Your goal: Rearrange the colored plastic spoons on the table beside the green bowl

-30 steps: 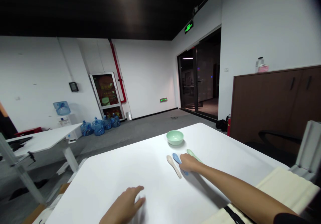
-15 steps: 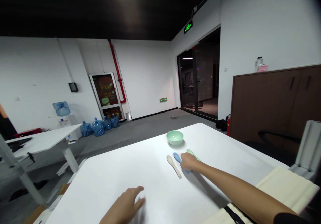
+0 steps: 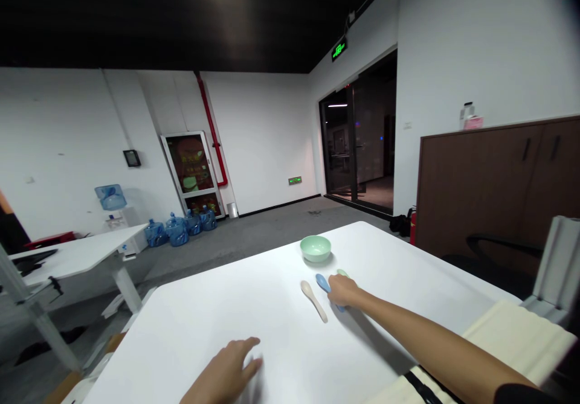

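Blue smooth spoon (image 3: 322, 282) with an oval head lies on the white flat bench (image 3: 190, 307), directly under the fingers of the right hand (image 3: 343, 290). This hand comes from above and grasps the spoon around its middle; the oval head sticks out at the far left side of the fingers. In the nearest part, the left hand (image 3: 226, 368) is well apart from it, with fingers spread and holding nothing. Left of the blue one is the cream-coloured smooth spoon (image 3: 312, 301), roughly parallel to it. Farther, the pale green smooth spoon (image 3: 342, 272) is just behind the right hand, and the round light green bowl (image 3: 316, 249) stands upright beyond the spoons.

The left wrist meets the lower edge. The right hand covers the blue spoon's middle and most of the green spoon, so its fingertips are hard to make out.

Compared with half a second ago, the right hand and the blue spoon have shifted slightly to the right.
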The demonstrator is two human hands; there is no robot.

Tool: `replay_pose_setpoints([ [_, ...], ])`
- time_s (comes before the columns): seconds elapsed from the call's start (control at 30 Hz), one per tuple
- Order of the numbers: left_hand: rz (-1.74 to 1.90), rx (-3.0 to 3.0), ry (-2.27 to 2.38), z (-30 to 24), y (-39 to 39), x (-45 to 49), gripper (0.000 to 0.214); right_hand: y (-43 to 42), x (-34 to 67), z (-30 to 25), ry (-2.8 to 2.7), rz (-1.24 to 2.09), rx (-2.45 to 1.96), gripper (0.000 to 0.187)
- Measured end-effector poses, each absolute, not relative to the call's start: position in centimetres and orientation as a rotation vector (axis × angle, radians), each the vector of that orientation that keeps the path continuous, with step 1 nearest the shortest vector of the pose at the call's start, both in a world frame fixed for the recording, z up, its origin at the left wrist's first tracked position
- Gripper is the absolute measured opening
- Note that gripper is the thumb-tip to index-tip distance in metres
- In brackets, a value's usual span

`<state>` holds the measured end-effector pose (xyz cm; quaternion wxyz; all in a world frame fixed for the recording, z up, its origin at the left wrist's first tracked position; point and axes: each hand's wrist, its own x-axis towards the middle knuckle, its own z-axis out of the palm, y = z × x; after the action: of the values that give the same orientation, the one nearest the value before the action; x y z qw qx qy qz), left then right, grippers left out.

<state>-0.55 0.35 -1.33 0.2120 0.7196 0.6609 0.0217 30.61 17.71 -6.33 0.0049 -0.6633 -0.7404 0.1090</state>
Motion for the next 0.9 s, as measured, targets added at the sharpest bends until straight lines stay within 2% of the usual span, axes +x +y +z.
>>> replay_pose_setpoints([
  [0.9, 0.050, 1.988, 1.833, -1.19, 0.32, -0.48, 0.057, 17.45, 30.47, -5.89, -2.308, 0.310, -2.065, 0.029],
])
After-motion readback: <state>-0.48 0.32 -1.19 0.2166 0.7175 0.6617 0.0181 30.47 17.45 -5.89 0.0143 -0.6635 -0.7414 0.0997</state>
